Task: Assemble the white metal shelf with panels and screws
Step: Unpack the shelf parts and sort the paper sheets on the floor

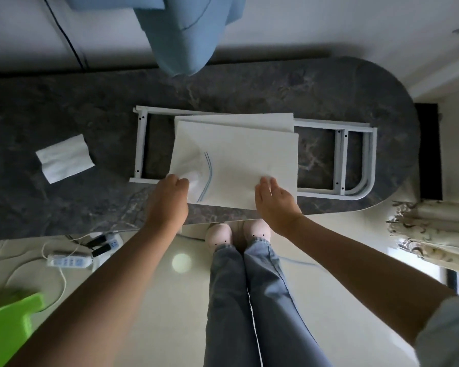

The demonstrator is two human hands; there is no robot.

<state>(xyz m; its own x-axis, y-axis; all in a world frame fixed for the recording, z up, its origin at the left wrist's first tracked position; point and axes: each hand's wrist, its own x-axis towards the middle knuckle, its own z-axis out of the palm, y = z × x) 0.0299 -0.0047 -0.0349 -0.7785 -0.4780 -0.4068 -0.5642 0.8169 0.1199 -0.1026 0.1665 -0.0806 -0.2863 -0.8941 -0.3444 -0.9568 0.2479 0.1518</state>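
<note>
Both hands reach over the dark bench (64, 102), left hand (170, 193) pinching the near edge of the top white panel (249, 160), right hand (274, 200) resting released on it, long axis crosswise atop the flat white frame (355, 160).

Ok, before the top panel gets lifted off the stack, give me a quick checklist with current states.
1. Left hand grips the near left corner of the top panel: ok.
2. Right hand rests open on the panel's near edge, no grip: not ok.
3. Plastic bag off the panel: not ok, it lies on it.
4. Second panel square underneath: not ok, skewed.
5. Frames flat on the table: ok.
6. Screws located: cannot tell.
</note>
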